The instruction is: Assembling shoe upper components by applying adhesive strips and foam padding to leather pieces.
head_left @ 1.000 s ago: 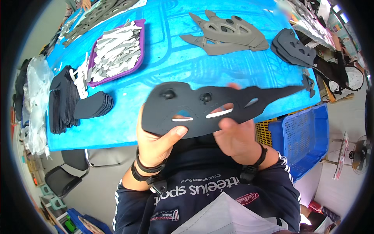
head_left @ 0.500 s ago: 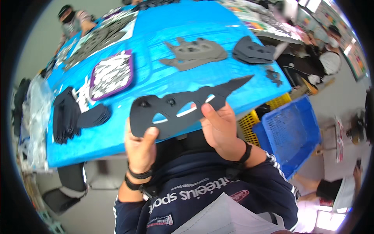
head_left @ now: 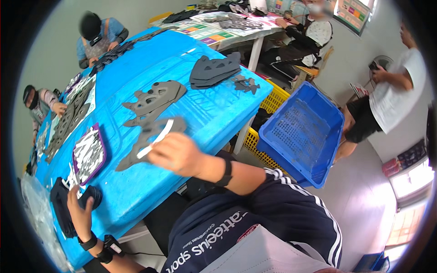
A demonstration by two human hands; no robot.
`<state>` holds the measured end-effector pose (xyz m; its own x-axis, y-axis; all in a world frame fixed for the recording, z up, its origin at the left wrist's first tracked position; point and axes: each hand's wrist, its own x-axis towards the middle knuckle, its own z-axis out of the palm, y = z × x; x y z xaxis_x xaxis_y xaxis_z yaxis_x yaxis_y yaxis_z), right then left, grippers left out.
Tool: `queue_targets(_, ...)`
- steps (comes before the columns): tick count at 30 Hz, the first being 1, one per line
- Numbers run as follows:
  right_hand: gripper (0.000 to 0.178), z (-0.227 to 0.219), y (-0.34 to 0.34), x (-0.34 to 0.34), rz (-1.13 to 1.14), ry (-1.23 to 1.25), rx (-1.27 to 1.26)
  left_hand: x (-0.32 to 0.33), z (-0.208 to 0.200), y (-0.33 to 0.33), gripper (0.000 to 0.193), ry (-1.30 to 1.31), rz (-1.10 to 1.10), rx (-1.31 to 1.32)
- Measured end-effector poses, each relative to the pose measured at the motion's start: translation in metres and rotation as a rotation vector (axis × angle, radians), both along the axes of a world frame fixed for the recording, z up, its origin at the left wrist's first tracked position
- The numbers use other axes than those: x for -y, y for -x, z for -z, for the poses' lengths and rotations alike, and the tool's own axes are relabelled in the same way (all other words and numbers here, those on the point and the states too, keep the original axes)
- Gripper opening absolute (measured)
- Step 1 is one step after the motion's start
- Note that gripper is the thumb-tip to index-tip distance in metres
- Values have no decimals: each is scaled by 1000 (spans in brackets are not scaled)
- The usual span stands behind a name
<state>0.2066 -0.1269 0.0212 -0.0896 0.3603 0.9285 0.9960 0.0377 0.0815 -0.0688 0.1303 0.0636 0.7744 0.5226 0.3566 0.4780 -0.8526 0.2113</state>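
My right hand (head_left: 177, 154), blurred by motion, pinches a narrow curved white strip (head_left: 164, 134) at the table's near side. Beneath it lies a dark grey flat piece (head_left: 127, 159) with cut-out holes and a pointed end, partly hidden by the hand. My left hand (head_left: 81, 211) is at the table's left end, fingers stretched and apart, over stacked black flat pieces (head_left: 61, 204). Whether its fingertips touch the stack I cannot tell. More rounded black pieces (head_left: 93, 195) are stacked just right of that hand.
A purple-rimmed tray (head_left: 105, 154) of white and grey strips sits on the blue table (head_left: 150, 200). Beyond lie grey cut-out pieces (head_left: 159, 98) and a darker stack (head_left: 214, 73). A blue crate (head_left: 300, 132) stands right of the table. Several people are around.
Both hands have let go of the dark grey piece, which now lies on the table. My right hand holds a white strip; my left has moved to the black stacks. The view has turned right.
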Motion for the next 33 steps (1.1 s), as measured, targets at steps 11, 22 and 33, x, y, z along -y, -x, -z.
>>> queue_targets(11,62,12,-12,-1,-303,542,-466,-23,-1,5,55,309,41,-117)
queue_targets(22,80,25,-24,13,4,747,-613,-33,-2,13,55,376,64,6)
queue_targets(33,73,17,-9,15,-1148,-55,-1301,56,-14,20,80,5,171,953)
